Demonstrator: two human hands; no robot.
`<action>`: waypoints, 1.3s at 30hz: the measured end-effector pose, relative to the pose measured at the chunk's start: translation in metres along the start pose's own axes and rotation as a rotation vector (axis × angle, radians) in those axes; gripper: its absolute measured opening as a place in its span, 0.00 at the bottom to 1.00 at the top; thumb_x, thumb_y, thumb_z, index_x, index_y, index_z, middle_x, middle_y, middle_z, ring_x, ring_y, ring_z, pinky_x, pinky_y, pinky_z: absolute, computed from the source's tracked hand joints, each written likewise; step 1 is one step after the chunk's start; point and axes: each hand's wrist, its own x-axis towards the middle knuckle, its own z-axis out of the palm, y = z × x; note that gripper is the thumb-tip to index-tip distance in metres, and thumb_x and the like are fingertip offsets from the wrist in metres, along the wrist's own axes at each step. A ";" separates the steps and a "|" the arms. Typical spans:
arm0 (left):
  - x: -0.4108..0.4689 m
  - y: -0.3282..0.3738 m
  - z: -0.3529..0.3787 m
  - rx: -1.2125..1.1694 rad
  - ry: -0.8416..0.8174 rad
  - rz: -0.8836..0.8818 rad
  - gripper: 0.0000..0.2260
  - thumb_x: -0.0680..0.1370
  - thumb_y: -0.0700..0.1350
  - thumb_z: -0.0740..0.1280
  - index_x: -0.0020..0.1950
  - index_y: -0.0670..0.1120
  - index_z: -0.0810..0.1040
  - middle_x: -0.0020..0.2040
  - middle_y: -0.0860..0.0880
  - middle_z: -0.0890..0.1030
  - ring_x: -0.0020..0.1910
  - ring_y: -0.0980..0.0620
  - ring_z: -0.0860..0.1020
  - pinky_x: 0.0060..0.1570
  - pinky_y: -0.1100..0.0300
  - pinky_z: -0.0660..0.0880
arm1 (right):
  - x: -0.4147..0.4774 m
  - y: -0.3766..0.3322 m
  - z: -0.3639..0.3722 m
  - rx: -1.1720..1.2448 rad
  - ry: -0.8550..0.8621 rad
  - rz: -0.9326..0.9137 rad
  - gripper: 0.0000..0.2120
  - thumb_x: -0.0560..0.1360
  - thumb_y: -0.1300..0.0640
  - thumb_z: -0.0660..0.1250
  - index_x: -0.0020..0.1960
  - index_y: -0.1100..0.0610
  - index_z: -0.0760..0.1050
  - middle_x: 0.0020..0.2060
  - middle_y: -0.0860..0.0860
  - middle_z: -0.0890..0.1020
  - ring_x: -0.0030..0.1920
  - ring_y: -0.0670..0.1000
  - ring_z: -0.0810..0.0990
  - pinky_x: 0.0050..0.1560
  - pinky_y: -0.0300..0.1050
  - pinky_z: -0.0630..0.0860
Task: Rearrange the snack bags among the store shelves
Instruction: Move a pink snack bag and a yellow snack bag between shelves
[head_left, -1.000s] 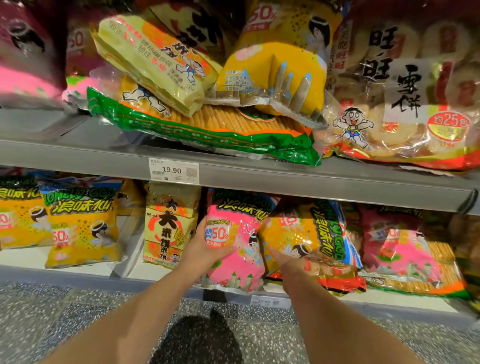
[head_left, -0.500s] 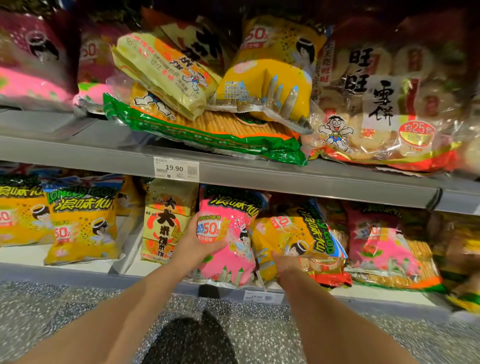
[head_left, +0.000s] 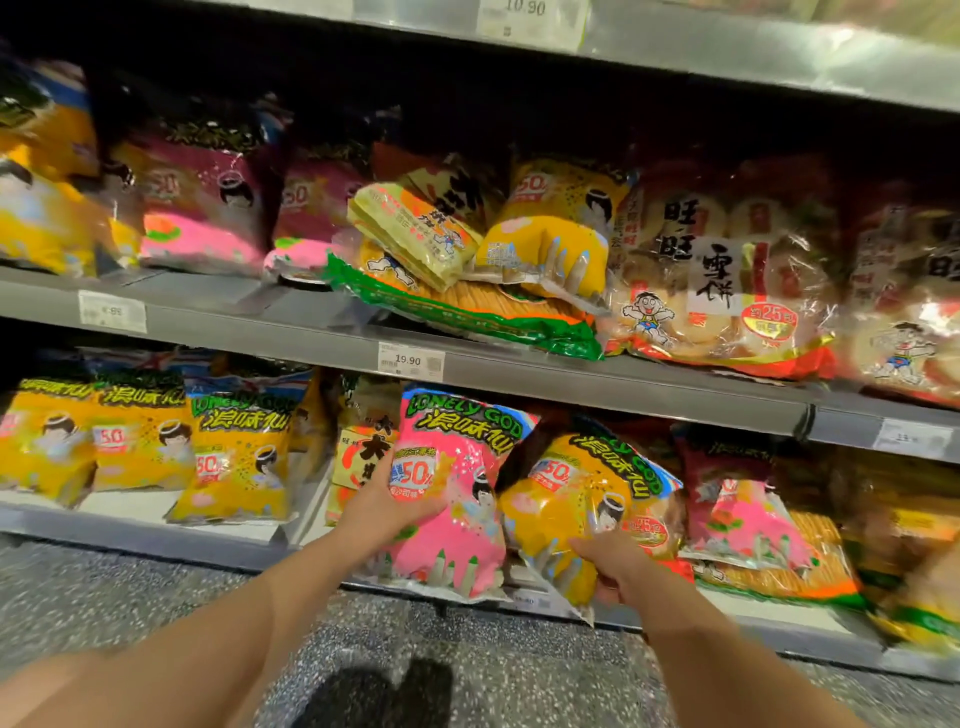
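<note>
Bag (head_left: 460, 540), glossy, pillowy, in left hand (head_left: 382, 514).

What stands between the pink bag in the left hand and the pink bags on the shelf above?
Only the shelf lip with the 19.90 tag, right above the pink Lonely God bag that the left hand grips. The shelf front before the upper pink bags looks bare; the green-edged cracker pack lies to their right.

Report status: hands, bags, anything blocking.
Left hand grips pink foil snack bag. Right hand grips yellow foil snack bag. Both bags at lower grey metal shelf front. Green-edged cracker pack lies at edge of shelf above.
</note>
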 end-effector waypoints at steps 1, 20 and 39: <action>-0.005 0.001 -0.004 -0.005 0.001 0.008 0.43 0.60 0.54 0.79 0.70 0.56 0.61 0.51 0.52 0.81 0.50 0.51 0.80 0.54 0.52 0.77 | -0.005 -0.001 0.000 -0.037 0.017 -0.009 0.09 0.76 0.60 0.67 0.53 0.64 0.75 0.43 0.57 0.77 0.32 0.48 0.73 0.31 0.39 0.72; -0.133 -0.001 -0.133 0.029 0.167 0.073 0.49 0.61 0.53 0.79 0.75 0.56 0.54 0.47 0.55 0.79 0.43 0.58 0.79 0.36 0.67 0.75 | -0.102 -0.026 0.075 -0.401 -0.175 -0.352 0.38 0.71 0.42 0.68 0.67 0.69 0.63 0.65 0.65 0.72 0.62 0.60 0.74 0.64 0.54 0.71; -0.106 0.064 -0.234 -0.053 0.506 0.257 0.44 0.52 0.65 0.76 0.66 0.61 0.67 0.54 0.52 0.81 0.53 0.48 0.80 0.56 0.44 0.76 | -0.082 0.000 0.085 -0.428 -0.192 -0.332 0.26 0.80 0.58 0.58 0.73 0.68 0.54 0.49 0.56 0.78 0.45 0.46 0.77 0.33 0.27 0.69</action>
